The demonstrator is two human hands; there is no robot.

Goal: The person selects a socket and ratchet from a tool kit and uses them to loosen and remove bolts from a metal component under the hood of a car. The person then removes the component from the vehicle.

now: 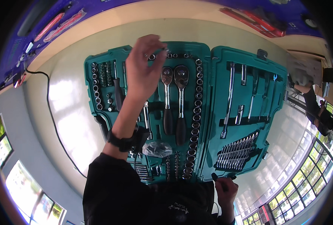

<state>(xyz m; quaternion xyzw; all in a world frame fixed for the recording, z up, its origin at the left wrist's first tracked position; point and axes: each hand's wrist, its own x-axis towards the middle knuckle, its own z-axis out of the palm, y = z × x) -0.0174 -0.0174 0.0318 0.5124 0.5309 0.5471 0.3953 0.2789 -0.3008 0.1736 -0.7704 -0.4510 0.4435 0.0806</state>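
Two ratchets (174, 101) seated in green tool case (215, 112); left hand (144, 65) pinching small socket (165, 48) over top row; right hand (225, 187) gripping case edge; few slots empty.

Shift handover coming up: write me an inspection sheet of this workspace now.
Surface: pale table, glare patches.
Job's things: open green tool case; two ratchets side by side; sockets in rows; wrenches in the lid half; small socket at the left hand's fingertips.
Clutter: clear plastic bag lying in the case.
Grippers: left hand pinching the small socket; right hand at the case's near edge, on a small dark part.
Cables: black cable across the table.
Surroundings: purple wall, windows, another person at right.
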